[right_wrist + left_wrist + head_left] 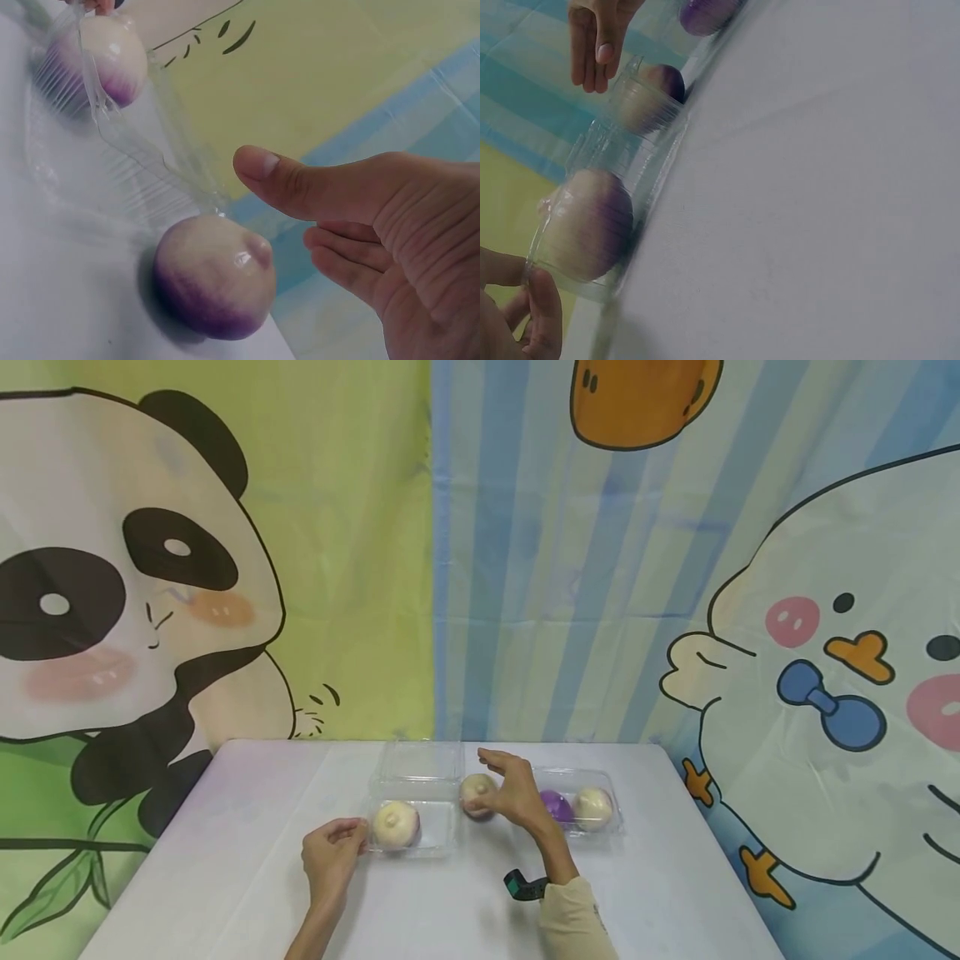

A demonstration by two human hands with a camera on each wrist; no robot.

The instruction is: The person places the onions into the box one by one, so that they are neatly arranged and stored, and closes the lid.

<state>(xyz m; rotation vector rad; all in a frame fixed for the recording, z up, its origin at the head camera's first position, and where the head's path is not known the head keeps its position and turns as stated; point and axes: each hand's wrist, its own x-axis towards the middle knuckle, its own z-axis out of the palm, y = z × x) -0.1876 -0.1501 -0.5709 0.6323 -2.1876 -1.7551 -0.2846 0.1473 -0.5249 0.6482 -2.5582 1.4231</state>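
Note:
My left hand [328,858] pinches the near left corner of a clear plastic clamshell box [438,835], its lid [420,762] folded back. Inside the box, close to those fingers, sits a cream-and-purple turnip [396,824] with a nub on its pale end. A second turnip [214,277] rests on the table just right of the box. Over it, my right hand [519,792] hovers with thumb and fingers spread apart, holding nothing. In the right wrist view the thumb [300,187] shows apart from the turnip.
To the right stands another clear plastic box [611,827] containing a purple round item [557,806] and a pale turnip [592,808]. The white table [420,910] ends at a cartoon-printed curtain [510,568]. A dark band [525,886] shows at the right wrist.

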